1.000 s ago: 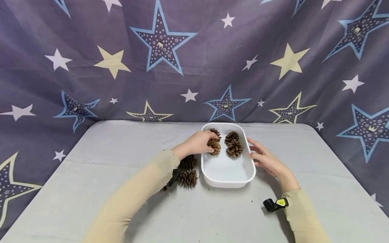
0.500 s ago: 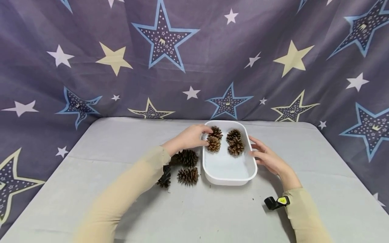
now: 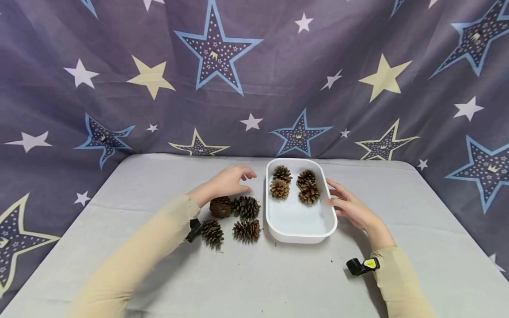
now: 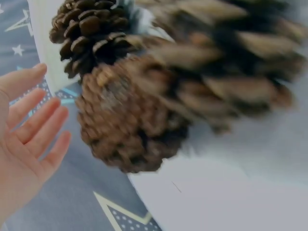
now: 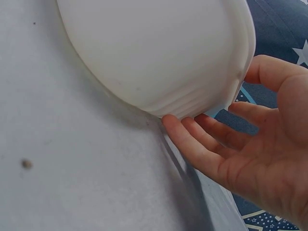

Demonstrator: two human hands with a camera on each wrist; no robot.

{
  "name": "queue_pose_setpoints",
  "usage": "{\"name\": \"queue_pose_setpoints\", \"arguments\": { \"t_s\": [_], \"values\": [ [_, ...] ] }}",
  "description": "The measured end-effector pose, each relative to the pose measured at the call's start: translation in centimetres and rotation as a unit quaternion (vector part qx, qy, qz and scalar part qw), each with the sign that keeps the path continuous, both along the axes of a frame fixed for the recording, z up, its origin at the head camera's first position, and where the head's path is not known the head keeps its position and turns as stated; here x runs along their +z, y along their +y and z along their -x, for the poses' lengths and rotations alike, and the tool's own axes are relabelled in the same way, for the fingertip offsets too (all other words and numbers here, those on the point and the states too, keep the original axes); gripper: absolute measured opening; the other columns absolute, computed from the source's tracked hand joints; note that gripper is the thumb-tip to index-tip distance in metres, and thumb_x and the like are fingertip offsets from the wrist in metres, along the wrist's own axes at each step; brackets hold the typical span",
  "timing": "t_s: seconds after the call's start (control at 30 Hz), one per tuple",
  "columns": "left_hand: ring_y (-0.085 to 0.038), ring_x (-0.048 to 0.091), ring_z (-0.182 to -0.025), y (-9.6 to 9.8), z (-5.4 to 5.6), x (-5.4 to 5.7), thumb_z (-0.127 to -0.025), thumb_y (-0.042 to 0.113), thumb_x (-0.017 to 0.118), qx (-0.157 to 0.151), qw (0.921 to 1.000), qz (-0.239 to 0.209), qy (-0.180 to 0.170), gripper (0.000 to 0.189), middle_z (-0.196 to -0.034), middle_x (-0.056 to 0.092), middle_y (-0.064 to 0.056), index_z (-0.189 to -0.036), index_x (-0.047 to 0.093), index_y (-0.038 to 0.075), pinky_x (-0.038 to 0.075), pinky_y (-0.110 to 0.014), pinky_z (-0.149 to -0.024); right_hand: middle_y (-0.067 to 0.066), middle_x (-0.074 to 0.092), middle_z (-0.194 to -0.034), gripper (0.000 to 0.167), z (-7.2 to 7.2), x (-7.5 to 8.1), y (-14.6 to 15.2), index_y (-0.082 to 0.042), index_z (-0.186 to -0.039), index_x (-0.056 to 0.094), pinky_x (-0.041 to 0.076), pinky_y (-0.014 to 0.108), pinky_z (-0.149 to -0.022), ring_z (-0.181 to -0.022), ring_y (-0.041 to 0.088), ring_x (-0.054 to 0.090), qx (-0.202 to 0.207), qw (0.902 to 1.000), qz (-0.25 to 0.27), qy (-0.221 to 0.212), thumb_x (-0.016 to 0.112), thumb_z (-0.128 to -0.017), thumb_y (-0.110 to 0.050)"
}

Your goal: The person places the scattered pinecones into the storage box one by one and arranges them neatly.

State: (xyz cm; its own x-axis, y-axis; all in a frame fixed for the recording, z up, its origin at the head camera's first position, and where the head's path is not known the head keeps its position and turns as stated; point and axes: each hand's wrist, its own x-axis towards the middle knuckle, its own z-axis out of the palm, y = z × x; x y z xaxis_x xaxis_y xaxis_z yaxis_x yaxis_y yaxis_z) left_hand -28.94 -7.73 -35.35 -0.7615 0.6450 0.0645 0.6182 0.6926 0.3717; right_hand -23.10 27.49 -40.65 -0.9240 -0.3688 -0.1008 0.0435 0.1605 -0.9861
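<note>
Several brown pine cones lie in a loose cluster on the table left of a white rectangular tub; one is a dark pine cone nearest the wrist strap. My left hand hovers behind the cluster, its fingers relaxed and nothing in them. The left wrist view shows that hand beside a round-bottomed pine cone. Inside the tub, two pairs of cones sit toward the back, among them a lighter pine cone. Loosely extended fingers of my right hand touch the tub's right wall.
A grey cloth covers the table, with small dark crumbs scattered on it. Behind and at the sides hangs a purple-grey curtain printed with stars. A black wrist camera sits at the right sleeve.
My left hand has let go of a pine cone in the tub's left side and drawn back left, over the rim, toward the cluster. The right hand stays at the tub's wall.
</note>
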Motion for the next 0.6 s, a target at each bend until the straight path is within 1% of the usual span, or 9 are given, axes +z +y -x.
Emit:
{"name": "queue_pose_setpoints", "arguments": {
  "t_s": [0.1, 0.23, 0.4, 0.6],
  "values": [
    [-0.024, 0.059, -0.098, -0.9, -0.3, -0.1, -0.079, 0.020, 0.067, 0.006, 1.0000, 0.002, -0.008, 0.041, -0.110, 0.062, -0.011, -0.116, 0.058, 0.004, 0.047, -0.038, -0.089, 0.030, 0.021, -0.139, 0.069, 0.0, -0.1, 0.0, -0.010, -0.147, 0.006, 0.051, 0.028, -0.082, -0.100, 0.009, 0.054, 0.000, 1.0000, 0.003, 0.001, 0.047, -0.091, -0.009],
    [-0.024, 0.059, -0.097, -1.7, -0.4, -0.2, -0.080, 0.021, 0.066, 0.011, 0.9999, 0.003, -0.004, 0.039, -0.109, 0.062, -0.010, -0.115, 0.059, 0.005, 0.047, -0.038, -0.087, 0.030, 0.022, -0.139, 0.069, 0.1, 0.0, 0.1, -0.010, -0.147, 0.006, 0.051, 0.027, -0.082, -0.099, 0.009, 0.054, -0.001, 1.0000, 0.002, 0.003, 0.047, -0.091, -0.009],
    [-0.024, 0.060, -0.096, -2.4, -0.6, -0.5, -0.082, 0.022, 0.064, 0.003, 1.0000, -0.002, 0.000, 0.037, -0.109, 0.063, -0.010, -0.113, 0.060, 0.004, 0.048, -0.038, -0.086, 0.030, 0.022, -0.138, 0.069, 0.1, 0.0, 0.1, -0.009, -0.147, 0.007, 0.052, 0.027, -0.081, -0.100, 0.010, 0.053, 0.001, 1.0000, -0.001, 0.007, 0.047, -0.091, -0.010],
    [-0.023, 0.060, -0.097, -3.0, -1.0, -0.9, -0.085, 0.027, 0.060, -0.003, 0.9995, -0.020, -0.023, 0.039, -0.110, 0.063, -0.012, -0.114, 0.060, 0.002, 0.048, -0.037, -0.086, 0.030, 0.022, -0.139, 0.070, 0.1, -0.3, 0.1, -0.009, -0.147, 0.008, 0.052, 0.027, -0.080, -0.099, 0.008, 0.054, -0.001, 1.0000, 0.000, 0.003, 0.049, -0.091, -0.012]
  ]
}}
